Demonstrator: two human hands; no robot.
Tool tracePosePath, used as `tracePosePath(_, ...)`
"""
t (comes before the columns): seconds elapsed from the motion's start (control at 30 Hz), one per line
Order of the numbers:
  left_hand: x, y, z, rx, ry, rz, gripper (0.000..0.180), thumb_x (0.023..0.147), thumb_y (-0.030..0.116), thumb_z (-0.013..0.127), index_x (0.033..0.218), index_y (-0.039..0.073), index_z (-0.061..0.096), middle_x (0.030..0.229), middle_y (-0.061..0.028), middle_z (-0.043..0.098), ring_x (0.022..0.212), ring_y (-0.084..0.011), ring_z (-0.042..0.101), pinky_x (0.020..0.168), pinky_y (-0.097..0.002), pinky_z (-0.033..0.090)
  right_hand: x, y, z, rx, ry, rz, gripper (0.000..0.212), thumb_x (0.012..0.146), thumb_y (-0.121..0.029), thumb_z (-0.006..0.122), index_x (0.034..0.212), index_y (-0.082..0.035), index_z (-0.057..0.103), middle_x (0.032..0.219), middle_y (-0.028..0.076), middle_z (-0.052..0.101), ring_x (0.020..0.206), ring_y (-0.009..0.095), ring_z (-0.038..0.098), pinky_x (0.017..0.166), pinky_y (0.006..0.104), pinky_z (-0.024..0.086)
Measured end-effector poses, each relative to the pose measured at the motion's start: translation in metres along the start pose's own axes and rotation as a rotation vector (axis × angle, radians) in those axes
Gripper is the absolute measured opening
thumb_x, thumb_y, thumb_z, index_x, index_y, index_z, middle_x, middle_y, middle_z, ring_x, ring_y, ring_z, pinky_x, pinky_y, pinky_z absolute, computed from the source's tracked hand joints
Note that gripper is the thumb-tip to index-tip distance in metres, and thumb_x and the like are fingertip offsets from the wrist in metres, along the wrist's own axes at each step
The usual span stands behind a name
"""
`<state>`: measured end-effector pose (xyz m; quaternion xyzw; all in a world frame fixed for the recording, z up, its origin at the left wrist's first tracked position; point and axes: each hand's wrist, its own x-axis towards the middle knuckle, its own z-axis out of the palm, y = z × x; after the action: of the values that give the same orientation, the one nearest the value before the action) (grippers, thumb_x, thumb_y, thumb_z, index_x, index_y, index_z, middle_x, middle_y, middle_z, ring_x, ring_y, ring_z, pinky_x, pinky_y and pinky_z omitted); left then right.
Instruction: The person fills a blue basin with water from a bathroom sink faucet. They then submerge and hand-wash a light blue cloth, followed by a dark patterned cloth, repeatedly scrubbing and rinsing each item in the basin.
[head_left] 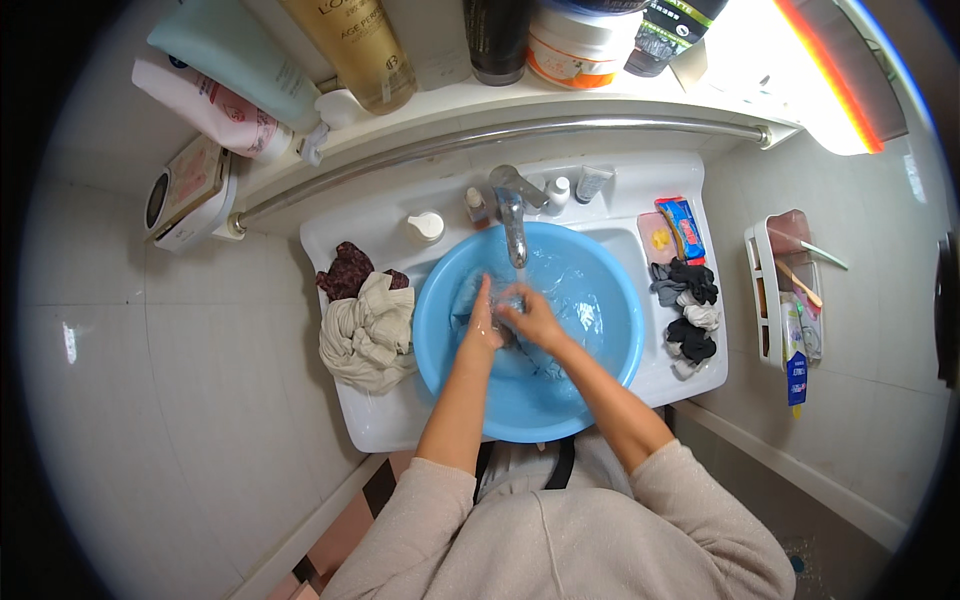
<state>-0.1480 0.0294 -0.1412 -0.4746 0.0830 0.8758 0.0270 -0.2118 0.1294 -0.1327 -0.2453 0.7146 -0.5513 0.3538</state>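
Observation:
A light blue plastic basin (628,340) stands in the white sink with water in it. Both my hands are over it, below the running metal faucet (513,220). My left hand (485,315) is seen edge-on, wet, with its fingers stretched out. My right hand (535,317) faces it with bent fingers, closed on something wet that I cannot make out between the palms. Bluish-grey cloth (546,366) lies partly under the water around my hands; its kind is unclear.
Left on the sink rim (385,432) lie a beige garment (365,335) and a dark red patterned cloth (345,270). Small black, grey and white garments, apparently socks (692,345), sit at right. A metal rail (480,145) and a bottle-filled shelf (440,108) run behind.

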Motion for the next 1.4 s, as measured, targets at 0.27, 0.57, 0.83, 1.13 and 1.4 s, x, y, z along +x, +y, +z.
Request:
tracePosePath(0.27,0.0,-0.02,-0.009,-0.172,-0.451,-0.003,0.043,0.088,0.04,0.051,0.116,0.007,0.049,0.108,-0.0084,0.055,0.093,-0.02,0.055,0.079,-0.0338,0.048,-0.042,-0.078,0.034,-0.475,0.146,-0.51,0.028,0.076,-0.028,0.063,0.058,-0.008,0.055,0.057,0.009,0.057,0.052,0.029,0.056,0.052,0.0399,0.044)
tracePosePath(0.57,0.017,-0.033,0.003,0.02,-0.054,0.161,0.037,0.087,0.034,0.055,0.113,0.008,0.052,0.111,-0.0069,0.057,0.101,-0.0207,0.055,0.087,-0.0375,0.045,0.025,0.009,-0.028,-0.311,0.346,0.018,0.025,0.082,-0.031,0.056,0.084,-0.007,0.061,0.075,0.017,0.061,0.073,0.035,0.059,0.061,0.044,0.046)
tracePosePath(0.83,0.056,-0.03,-0.032,0.032,0.137,0.168,0.05,0.084,0.033,0.06,0.122,0.005,0.046,0.123,-0.0114,0.049,0.11,-0.0267,0.048,0.096,-0.0413,0.035,0.012,0.065,-0.036,-0.915,0.065,0.012,0.041,0.08,-0.028,0.057,0.115,-0.008,0.05,0.106,0.021,0.055,0.097,0.036,0.053,0.08,0.0464,0.044)
tracePosePath(1.13,0.002,-0.023,0.008,-0.102,-0.185,-0.006,0.064,0.082,0.056,0.051,0.124,0.01,0.042,0.124,-0.0102,0.048,0.109,-0.026,0.048,0.096,-0.0413,0.037,-0.008,-0.013,-0.006,-0.519,0.197,-0.153,0.018,0.077,-0.01,0.055,0.094,-0.008,0.059,0.084,0.014,0.062,0.08,0.034,0.057,0.071,0.0466,0.036)
tracePosePath(1.4,0.016,-0.015,-0.024,-0.244,-0.983,-0.343,0.043,0.087,0.037,0.055,0.114,0.003,0.051,0.097,-0.0077,0.059,0.091,-0.0146,0.057,0.072,-0.0278,0.048,-0.066,-0.074,0.024,-0.392,0.153,-0.398,0.013,0.075,-0.02,0.063,0.071,-0.009,0.059,0.057,0.011,0.055,0.05,0.03,0.052,0.05,0.0382,0.04)
